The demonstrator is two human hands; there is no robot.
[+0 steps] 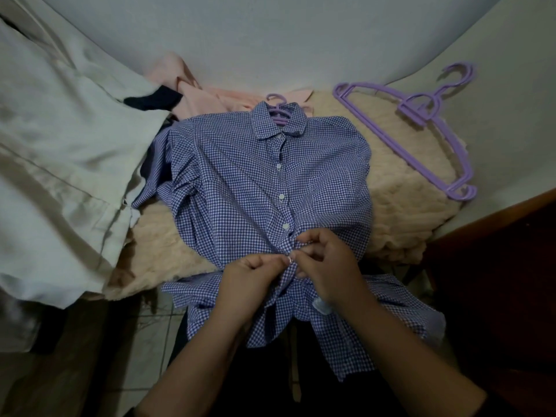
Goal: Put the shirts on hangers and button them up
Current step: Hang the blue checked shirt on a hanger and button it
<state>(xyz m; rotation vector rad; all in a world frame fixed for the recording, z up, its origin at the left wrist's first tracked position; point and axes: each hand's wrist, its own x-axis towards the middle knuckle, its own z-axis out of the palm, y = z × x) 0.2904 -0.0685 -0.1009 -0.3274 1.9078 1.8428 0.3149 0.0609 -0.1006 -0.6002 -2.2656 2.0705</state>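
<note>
- Both hands work at the placket low on the shirt [240, 182]: left hand [249, 275] pinches one edge by a button [289, 260], right hand [325, 260] pinches the other.
- Shirt lies face up on a fluffy blanket [400, 206], its hanger [278, 114] showing at the collar.
- Spare hangers [421, 115] lie right of the shirt; a pink garment [210, 97] sits behind it.
- Buttons above look done; I'd hold the hole edge taut and tip the button through sideways.

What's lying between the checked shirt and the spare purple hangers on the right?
In the head view, only the fuzzy beige blanket lies between the checked shirt and the spare purple hangers; nothing else sits on that stretch.
</note>
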